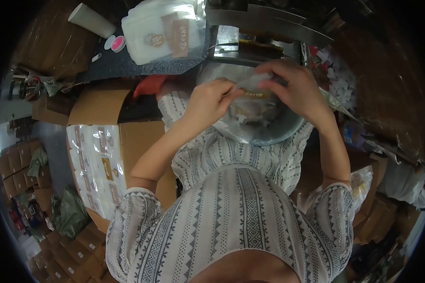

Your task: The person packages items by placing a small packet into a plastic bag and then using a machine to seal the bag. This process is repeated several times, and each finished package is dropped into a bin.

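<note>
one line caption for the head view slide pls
Left hand pinches thin clear plastic, right hand alongside, above a round basin beside an open carton of white packs

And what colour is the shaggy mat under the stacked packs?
Dark blue-grey mat; the head view shows it.

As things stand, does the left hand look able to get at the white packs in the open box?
Probably yes: no flap seems to cover the white packs in the open box, but the left hand seems busy pinching clear plastic.
</note>
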Demonstrator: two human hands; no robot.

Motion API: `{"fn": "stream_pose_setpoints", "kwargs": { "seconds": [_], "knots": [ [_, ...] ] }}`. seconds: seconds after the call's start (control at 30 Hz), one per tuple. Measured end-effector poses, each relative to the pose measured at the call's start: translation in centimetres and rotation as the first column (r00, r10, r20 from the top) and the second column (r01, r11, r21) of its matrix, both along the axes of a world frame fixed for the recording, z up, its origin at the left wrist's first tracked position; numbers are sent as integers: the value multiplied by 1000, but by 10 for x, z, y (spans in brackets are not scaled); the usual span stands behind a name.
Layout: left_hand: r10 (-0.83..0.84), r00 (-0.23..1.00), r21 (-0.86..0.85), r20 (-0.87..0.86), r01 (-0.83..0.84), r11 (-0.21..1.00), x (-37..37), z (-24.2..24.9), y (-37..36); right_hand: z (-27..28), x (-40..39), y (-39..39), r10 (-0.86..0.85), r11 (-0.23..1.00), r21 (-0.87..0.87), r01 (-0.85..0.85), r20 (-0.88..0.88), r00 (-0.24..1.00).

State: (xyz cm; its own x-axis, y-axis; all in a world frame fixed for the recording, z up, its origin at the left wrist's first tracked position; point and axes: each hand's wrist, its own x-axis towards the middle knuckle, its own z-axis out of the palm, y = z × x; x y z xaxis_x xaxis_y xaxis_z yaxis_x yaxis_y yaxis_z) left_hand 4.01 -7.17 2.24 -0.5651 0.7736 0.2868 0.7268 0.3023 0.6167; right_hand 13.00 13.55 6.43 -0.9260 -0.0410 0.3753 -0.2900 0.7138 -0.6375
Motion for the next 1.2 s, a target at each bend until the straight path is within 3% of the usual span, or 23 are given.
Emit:
{"fn": "stream_pose_setpoints", "kwargs": {
  "seconds": [0.07, 0.1, 0.17, 0.2, 0.27, 0.4, 0.43, 0.47, 0.5, 0.53, 0.57, 0.6, 0.63, 0.7, 0.73, 0.8, 0.83, 0.9, 0.97, 1.0, 1.03, 1.07, 1.2],
  "knots": [
    [-40, 881, -64, 472, 79, 995, -5, -5, 18, -5, 0, 13, -127, 973, -149, 177, 297, 947],
    [-42, 882, -60, 469, 80, 995, -10, -5, 28, -9, 0, 20, -129, 973, -146, 177, 293, 947],
    [44, 588, -53, 808, -2, 999, -21, -2, 49, -15, 3, 33, -347, 929, -62, 366, 209, 914],
    [43, 588, -51, 808, -2, 999, -27, -5, 57, -14, 7, 37, -347, 929, -60, 366, 208, 914],
    [-65, 278, 115, 958, -166, 979, -36, -11, 72, -10, 18, 46, -453, 890, 76, 449, 249, 856],
    [-40, 199, 77, 979, -184, 980, -41, -15, 77, -22, 22, 82, -549, 836, 192, 515, 268, 792],
    [-37, 197, 74, 980, -185, 980, -42, -15, 73, -46, 15, 104, -565, 775, 349, 527, 11, 825],
    [20, 339, 33, 941, -150, 988, -45, -16, 65, -63, 13, 115, -511, 676, 479, 560, -242, 825],
    [68, 477, -11, 876, -121, 993, -50, -15, 57, -70, 16, 115, -511, 677, 478, 560, -243, 824],
    [67, 483, -9, 873, -123, 992, -64, -18, 45, -75, 17, 114, -512, 656, 519, 548, -227, 828],
    [235, 920, 85, 313, -274, 958, -83, -28, 28, -77, 17, 115, -514, 635, 559, 533, -209, 832],
    [392, 833, 251, -390, -314, 916, -93, -39, 13, -77, 15, 117, -515, 637, 557, 532, -207, 832],
    [388, 835, 245, -389, -312, 918, -91, -52, 1, -75, 13, 119, -541, 648, 561, 515, -137, 830],
    [270, 617, -71, -740, -471, 879, -80, -63, -20, -71, 9, 119, -559, 660, 563, 498, -75, 826],
    [272, 611, -66, -744, -473, 879, -82, -61, -27, -68, 7, 114, -618, 633, 562, 533, -48, 785],
    [248, 753, -64, -609, -358, 931, -79, -59, -43, -65, 13, 108, -675, 608, 564, 559, -4, 738],
    [248, 759, -69, -602, -359, 931, -77, -57, -51, -63, 17, 107, -699, 572, 600, 559, 1, 715],
    [335, 863, -132, -379, -409, 903, -79, -46, -59, -50, 21, 107, -718, 531, 634, 561, -14, 696],
    [366, 870, -37, -331, -399, 916, -62, -30, -54, -36, 35, 101, -642, 708, 342, 618, -54, 765],
    [388, 877, 57, -283, -388, 920, -52, -22, -50, -28, 38, 97, -643, 707, 342, 619, -53, 764],
    [388, 878, 56, -281, -388, 920, -44, -16, -46, -19, 39, 89, -616, 787, 56, 615, 141, 775],
    [377, 889, 76, -258, -371, 926, -35, -12, -42, -13, 39, 80, -525, 763, -239, 601, 313, 791],
    [317, 901, 116, -295, -295, 948, -9, 8, -16, 3, 24, 16, -357, 861, -318, 397, 180, 917]
  ]
}}
